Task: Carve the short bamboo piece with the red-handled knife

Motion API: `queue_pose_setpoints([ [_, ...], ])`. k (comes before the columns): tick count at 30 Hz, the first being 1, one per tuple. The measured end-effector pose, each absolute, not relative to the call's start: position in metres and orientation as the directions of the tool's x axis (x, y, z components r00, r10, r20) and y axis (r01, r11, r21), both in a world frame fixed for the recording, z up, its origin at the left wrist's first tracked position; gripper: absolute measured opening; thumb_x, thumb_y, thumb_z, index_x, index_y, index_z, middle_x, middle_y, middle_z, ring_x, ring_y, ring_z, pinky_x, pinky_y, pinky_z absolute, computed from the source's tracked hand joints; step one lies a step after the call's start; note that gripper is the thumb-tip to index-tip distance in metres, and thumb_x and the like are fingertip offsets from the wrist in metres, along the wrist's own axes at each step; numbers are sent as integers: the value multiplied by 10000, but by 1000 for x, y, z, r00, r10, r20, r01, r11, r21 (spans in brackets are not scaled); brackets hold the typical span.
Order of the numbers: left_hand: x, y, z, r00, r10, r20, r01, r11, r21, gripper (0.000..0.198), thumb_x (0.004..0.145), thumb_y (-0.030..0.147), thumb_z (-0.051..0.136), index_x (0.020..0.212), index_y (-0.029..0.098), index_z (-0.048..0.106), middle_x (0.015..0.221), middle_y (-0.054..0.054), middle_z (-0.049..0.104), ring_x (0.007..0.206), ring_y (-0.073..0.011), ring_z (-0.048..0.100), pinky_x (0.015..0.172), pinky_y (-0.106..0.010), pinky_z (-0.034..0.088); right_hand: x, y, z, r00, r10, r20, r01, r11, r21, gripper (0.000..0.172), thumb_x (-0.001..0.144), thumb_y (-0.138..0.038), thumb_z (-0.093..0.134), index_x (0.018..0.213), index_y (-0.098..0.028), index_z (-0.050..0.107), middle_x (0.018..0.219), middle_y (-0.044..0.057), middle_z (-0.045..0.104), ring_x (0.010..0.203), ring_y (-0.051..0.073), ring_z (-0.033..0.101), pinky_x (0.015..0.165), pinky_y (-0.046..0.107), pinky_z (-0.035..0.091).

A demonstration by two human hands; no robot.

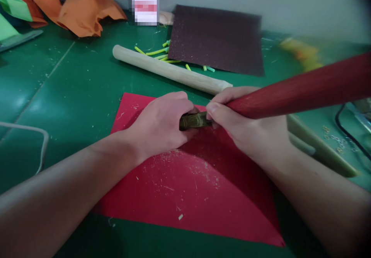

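Observation:
Over a red sheet (185,188) strewn with fine pale shavings, my left hand (159,124) is closed around a short, dark olive-brown piece (193,121) with a ridged surface. Part of that piece is hidden by my fingers. My right hand (256,130) grips a tool with a thick red wooden handle (304,89), which rests above the thumb and slants up to the right. The tool's working end is hidden by the right thumb and fingers, close to the right end of the olive-brown piece.
A pale wooden rod (171,70) lies behind my hands. Beyond it, a dark brown sheet (217,39) covers part of several yellow-green sticks (156,52). Crumpled orange paper (87,12) sits back left. A white cable (45,142) is at left, and a dark cable (348,130) at right.

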State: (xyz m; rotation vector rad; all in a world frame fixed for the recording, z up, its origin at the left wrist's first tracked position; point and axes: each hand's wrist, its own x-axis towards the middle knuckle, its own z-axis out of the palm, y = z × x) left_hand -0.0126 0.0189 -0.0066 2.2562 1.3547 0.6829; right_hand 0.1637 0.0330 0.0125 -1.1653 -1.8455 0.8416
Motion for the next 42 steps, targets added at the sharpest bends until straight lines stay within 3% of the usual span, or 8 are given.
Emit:
queue_pose_setpoints([
  [11, -15, 18, -6, 429, 878, 212, 655, -464, 596, 207, 824, 262, 647, 676, 164, 542, 709, 8, 476, 617, -109, 443, 509, -276, 286, 168, 31, 11, -342, 903, 261, 409, 393, -824, 205, 737, -181, 643, 556, -242, 570, 528, -39, 552, 513, 134, 509, 504, 289, 417],
  [17, -15, 19, -6, 429, 880, 207, 658, -461, 595, 79, 804, 221, 657, 761, 160, 633, 734, 5, 504, 683, -125, 491, 566, -276, 343, 167, 35, 8, -233, 932, 277, 327, 344, -880, 221, 756, -159, 643, 550, -228, 605, 535, -41, 564, 498, 110, 488, 555, 281, 451],
  [24, -14, 19, -8, 418, 886, 201, 674, -451, 586, 108, 810, 256, 650, 761, 162, 631, 752, -5, 523, 698, -135, 500, 572, -283, 352, 164, 35, 7, -235, 929, 285, 342, 354, -870, 218, 761, -132, 645, 573, -229, 594, 570, -35, 571, 539, 126, 514, 590, 301, 456],
  [42, -10, 22, -8, 421, 881, 214, 703, -466, 537, 203, 802, 274, 629, 673, 176, 505, 705, 11, 464, 615, -113, 431, 526, -280, 298, 163, 31, 8, -209, 938, 275, 386, 338, -858, 226, 773, -187, 643, 566, -230, 565, 556, -42, 563, 547, 124, 533, 568, 286, 455],
])
